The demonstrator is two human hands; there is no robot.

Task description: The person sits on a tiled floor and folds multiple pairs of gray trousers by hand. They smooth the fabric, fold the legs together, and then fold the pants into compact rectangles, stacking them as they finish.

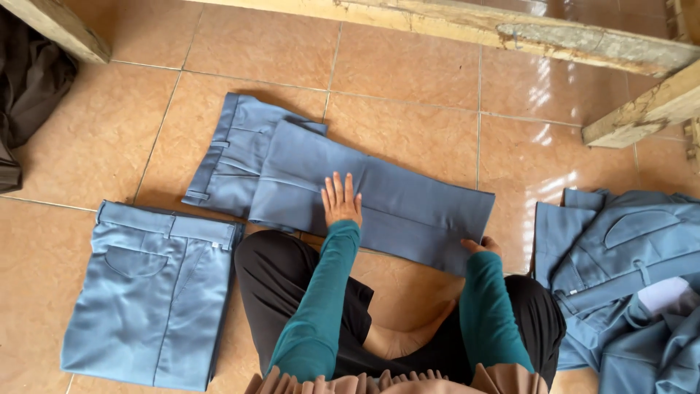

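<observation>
Blue-grey trousers (350, 197) lying doubled over on the tiled floor (408, 124) at twelve o'clock. Pinned flat by the left hand (341, 201), fingers spread; hem corner pinched by the right hand (481, 245). Folded pair (149, 292) at nine, unfolded heap (627, 277) at three.

The fingers of the right hand (481, 245) are hidden under the edge of the folded trousers (379, 201). The heap of blue garments (627, 277) is cut off at the right edge, and the dark cloth (29, 87) at the left edge.
</observation>
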